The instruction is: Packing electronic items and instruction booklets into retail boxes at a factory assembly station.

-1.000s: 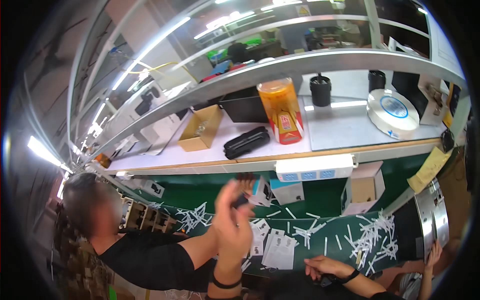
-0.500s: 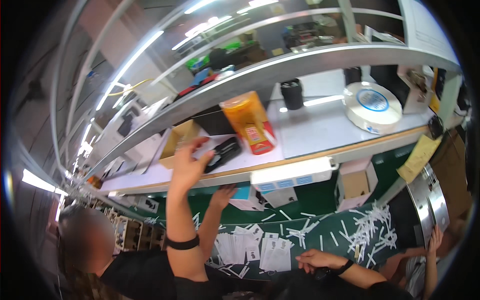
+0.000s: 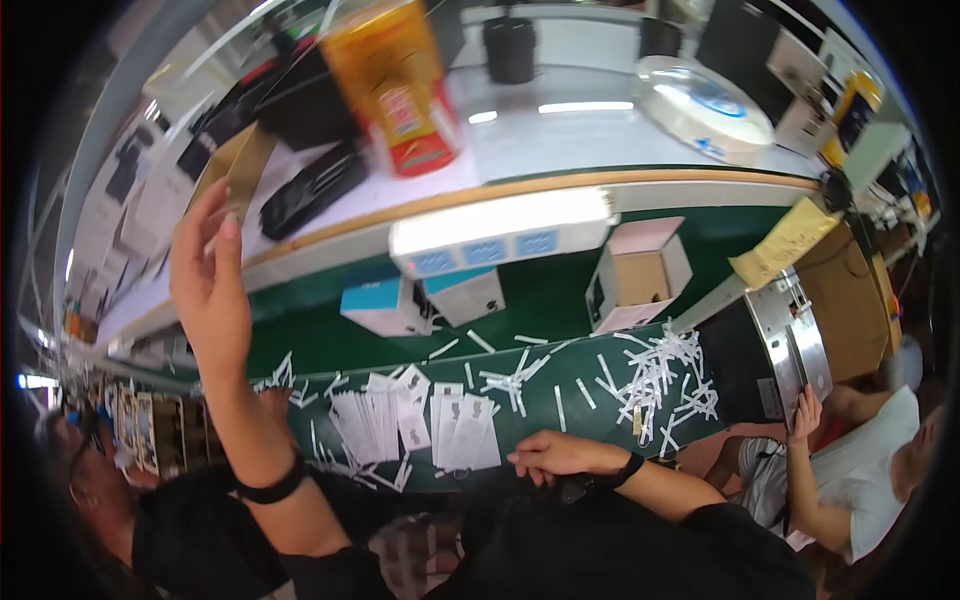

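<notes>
My left hand [image 3: 208,275] is raised at the front edge of the upper shelf, its fingers apart and nothing seen in them. Just behind the fingertips stands an open brown cardboard box [image 3: 250,165]. A black elongated object [image 3: 315,190] lies to the right of the hand, apart from it; its kind is unclear. Low over the near edge of the green bench, my right hand [image 3: 545,456] hangs with loosely bent, parted fingers, empty. Beside it lie printed white leaflets [image 3: 468,435], and further left another fanned-out batch of leaflets [image 3: 365,425].
White paper strips [image 3: 655,385] are heaped on the green bench [image 3: 530,400]. An open white box [image 3: 640,285] and a white-blue box [image 3: 385,305] stand below a power strip [image 3: 500,235]. The shelf carries an orange-red packet [image 3: 395,95] and white roll [image 3: 705,110]. People sit on both sides.
The view has swung down and to the right, so the shelf sits higher and further left. My left hand stays raised by the cardboard box; my right hand remains low at the bench edge.
</notes>
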Available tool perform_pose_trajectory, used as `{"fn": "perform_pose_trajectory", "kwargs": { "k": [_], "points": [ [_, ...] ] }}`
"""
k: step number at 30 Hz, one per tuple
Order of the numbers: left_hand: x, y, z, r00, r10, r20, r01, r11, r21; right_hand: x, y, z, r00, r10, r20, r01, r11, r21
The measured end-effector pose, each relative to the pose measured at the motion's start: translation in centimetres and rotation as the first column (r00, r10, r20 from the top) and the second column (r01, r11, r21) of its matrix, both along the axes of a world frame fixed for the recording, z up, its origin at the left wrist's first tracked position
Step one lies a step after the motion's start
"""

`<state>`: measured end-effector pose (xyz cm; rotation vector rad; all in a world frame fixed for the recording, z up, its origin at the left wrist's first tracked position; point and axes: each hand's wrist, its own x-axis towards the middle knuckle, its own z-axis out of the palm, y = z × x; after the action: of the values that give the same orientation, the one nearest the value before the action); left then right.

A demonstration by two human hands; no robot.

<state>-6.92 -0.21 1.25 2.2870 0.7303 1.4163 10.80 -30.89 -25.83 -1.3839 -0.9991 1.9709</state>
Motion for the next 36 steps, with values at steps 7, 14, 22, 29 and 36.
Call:
{"fn": "perform_pose_trajectory", "kwargs": {
  "k": [7, 14, 22, 29, 36],
  "points": [
    [-4.7, -14.4, -18.4, 0.959, 0.252, -0.131, -0.242, 0.966, 0.09, -0.2, -1.2, -0.6, 0.997, -0.05, -0.066, 0.047, 0.998, -0.045],
    [-11.1, -18.5, -45.4, 0.849, 0.18, -0.496, -0.481, 0.65, -0.588, -0.6, -1.0, 0.4, 0.997, 0.07, 0.017, -0.068, 0.993, -0.095],
    [-2.9, -14.2, -33.1, 0.882, 0.305, 0.36, 0.353, 0.08, -0.932, -0.1, 1.6, 1.3, 0.991, -0.056, 0.119, 0.053, 0.998, 0.03],
    [-0.6, -10.2, -16.9, 0.024, 0.352, 0.936, 0.995, 0.081, -0.056, -2.0, 5.1, 2.6, 0.999, 0.034, 0.037, -0.043, 0.964, 0.263],
    [-3.0, -16.7, -4.9, -0.388, 0.142, 0.91, 0.916, -0.053, 0.399, -10.7, 3.9, 6.8, 0.675, 0.29, -0.678, 0.0, 0.919, 0.393]
  ]
}}
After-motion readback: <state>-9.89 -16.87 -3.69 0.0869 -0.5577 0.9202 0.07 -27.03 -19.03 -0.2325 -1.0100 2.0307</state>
